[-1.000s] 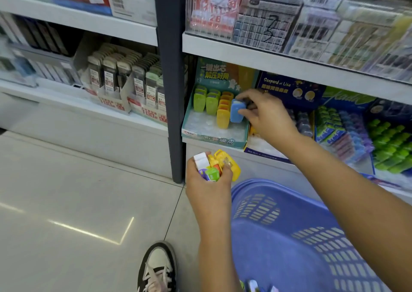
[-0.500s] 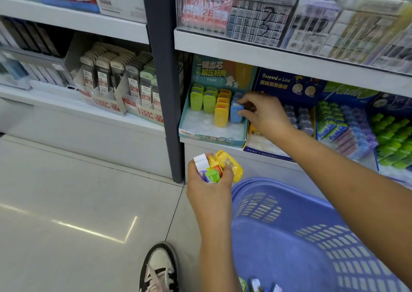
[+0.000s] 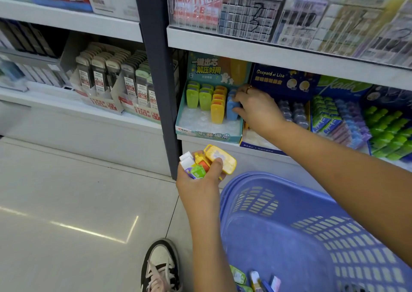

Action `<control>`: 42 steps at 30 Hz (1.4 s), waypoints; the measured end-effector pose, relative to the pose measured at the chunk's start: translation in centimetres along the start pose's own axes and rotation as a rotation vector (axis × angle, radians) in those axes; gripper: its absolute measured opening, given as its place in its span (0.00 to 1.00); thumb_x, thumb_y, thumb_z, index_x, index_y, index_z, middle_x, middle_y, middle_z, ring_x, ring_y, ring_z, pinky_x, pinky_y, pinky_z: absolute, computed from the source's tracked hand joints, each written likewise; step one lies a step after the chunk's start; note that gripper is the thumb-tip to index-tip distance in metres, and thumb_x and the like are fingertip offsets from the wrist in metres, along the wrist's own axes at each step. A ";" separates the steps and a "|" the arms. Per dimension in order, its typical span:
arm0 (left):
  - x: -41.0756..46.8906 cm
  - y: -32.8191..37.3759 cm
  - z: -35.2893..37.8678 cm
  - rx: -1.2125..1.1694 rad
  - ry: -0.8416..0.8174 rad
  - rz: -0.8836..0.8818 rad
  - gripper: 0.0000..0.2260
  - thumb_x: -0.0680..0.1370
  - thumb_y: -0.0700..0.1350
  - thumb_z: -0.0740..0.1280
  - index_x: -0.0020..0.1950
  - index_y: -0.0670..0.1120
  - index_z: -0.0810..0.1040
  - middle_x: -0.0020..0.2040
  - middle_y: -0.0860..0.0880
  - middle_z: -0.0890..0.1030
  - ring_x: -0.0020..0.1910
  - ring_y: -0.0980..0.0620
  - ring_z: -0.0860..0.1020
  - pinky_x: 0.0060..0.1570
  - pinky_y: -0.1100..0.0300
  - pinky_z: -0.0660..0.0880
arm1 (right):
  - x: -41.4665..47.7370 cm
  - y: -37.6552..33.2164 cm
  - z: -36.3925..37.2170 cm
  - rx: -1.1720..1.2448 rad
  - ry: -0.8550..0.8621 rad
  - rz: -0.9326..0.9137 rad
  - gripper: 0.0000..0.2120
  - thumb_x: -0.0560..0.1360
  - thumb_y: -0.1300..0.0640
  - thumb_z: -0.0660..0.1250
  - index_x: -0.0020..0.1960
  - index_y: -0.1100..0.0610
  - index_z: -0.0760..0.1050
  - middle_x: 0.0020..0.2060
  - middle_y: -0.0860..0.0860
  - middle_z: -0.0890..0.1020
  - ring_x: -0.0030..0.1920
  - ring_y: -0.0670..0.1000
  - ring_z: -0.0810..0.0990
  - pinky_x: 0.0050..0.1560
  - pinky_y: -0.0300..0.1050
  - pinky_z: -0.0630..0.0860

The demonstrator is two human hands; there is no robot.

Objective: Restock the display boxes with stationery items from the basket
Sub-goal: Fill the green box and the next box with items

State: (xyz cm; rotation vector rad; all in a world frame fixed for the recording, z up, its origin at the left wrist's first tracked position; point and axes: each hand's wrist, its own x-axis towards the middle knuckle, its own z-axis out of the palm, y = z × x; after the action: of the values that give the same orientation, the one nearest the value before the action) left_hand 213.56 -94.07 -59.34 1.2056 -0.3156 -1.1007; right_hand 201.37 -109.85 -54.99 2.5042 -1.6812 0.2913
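Restocking in mid-step at centre frame. Pinches a pale blue oblong plastic eraser case (image 3: 231, 111) with the right hand (image 3: 256, 109), clamped on it, apparently to seat it upright in the right-most column of the teal cardboard display box (image 3: 209, 134), colour matched to colour. Clutches a mixed bunch of small stationery pieces (image 3: 220, 159) in the left hand (image 3: 200, 180), just below the white shelf (image 3: 263, 155), probably to spare repeated reaches. Has the violet-blue slotted plastic basket (image 3: 289, 225) at lower right, close underneath, with a few loose items (image 3: 256, 278) lying at the bottom edge.
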 end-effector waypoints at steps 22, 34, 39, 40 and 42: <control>-2.1 0.1 1.2 0.308 -0.003 0.357 0.13 0.67 0.42 0.77 0.43 0.51 0.73 0.35 0.60 0.80 0.30 0.62 0.78 0.29 0.73 0.71 | -11.1 -6.2 -5.1 1.074 -0.214 0.401 0.17 0.67 0.42 0.71 0.43 0.56 0.84 0.37 0.57 0.84 0.33 0.49 0.79 0.35 0.41 0.78; -1.0 -0.3 0.9 0.135 -0.057 0.261 0.13 0.70 0.36 0.74 0.43 0.51 0.75 0.37 0.53 0.83 0.35 0.57 0.81 0.40 0.59 0.79 | -9.2 -5.4 -1.5 1.284 -0.164 0.532 0.08 0.77 0.56 0.64 0.40 0.55 0.78 0.35 0.50 0.80 0.36 0.45 0.77 0.40 0.36 0.73; -0.3 -0.4 0.6 -0.083 0.009 0.054 0.07 0.73 0.40 0.72 0.48 0.45 0.76 0.35 0.50 0.81 0.36 0.51 0.82 0.32 0.58 0.79 | -6.7 -4.3 -2.0 1.490 -0.093 0.586 0.08 0.82 0.55 0.53 0.47 0.55 0.67 0.44 0.59 0.80 0.40 0.56 0.84 0.42 0.48 0.82; -0.2 -0.5 0.5 -0.104 0.026 0.020 0.06 0.74 0.41 0.71 0.49 0.44 0.76 0.35 0.49 0.82 0.36 0.51 0.82 0.31 0.59 0.78 | -6.1 -4.1 -2.3 1.554 -0.103 0.598 0.07 0.82 0.55 0.53 0.48 0.55 0.67 0.43 0.60 0.79 0.37 0.57 0.84 0.38 0.48 0.82; -0.1 -0.6 0.4 -0.142 0.044 -0.040 0.04 0.76 0.41 0.68 0.49 0.42 0.76 0.36 0.47 0.82 0.34 0.52 0.82 0.30 0.60 0.78 | -5.0 -3.7 -2.5 1.557 -0.117 0.567 0.03 0.81 0.59 0.56 0.49 0.55 0.67 0.40 0.60 0.79 0.32 0.56 0.83 0.31 0.44 0.80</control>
State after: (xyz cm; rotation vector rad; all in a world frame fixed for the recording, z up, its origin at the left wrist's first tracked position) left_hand 212.95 -94.20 -59.72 1.1127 -0.1770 -1.1111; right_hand 202.72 -103.40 -53.64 2.4990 -2.8106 2.2743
